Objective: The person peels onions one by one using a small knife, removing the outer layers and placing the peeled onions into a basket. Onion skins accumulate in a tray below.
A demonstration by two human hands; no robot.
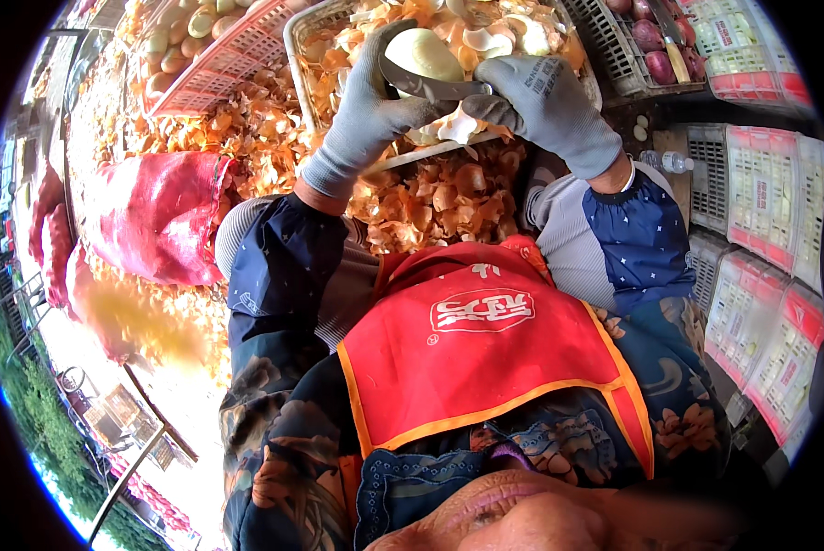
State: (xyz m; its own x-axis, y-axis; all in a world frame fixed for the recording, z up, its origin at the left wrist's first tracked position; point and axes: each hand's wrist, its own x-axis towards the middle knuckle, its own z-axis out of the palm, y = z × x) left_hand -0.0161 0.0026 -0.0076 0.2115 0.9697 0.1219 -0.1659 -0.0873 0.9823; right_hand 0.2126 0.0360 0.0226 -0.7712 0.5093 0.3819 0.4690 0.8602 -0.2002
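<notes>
A pale tray (pixel 299 84) holds orange skins (pixel 325 44) at the far side. Above it, the left hand (pixel 361 119) and right hand (pixel 554 108) grip, respectively, 1 pale onion (pixel 423 53) and a knife (pixel 423 86), its blade along the onion's near side. Shallow strokes, left thumb clear of the edge, should waste little flesh.

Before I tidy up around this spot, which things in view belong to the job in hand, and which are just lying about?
In the job:
pale onion, in the gloved left hand
knife, in the gloved right hand
pale-rimmed tray, beneath the hands

Apparently just lying about:
pinkish-red mesh sack
clear plastic bottle
wooden-handled blade by the red onions
</notes>
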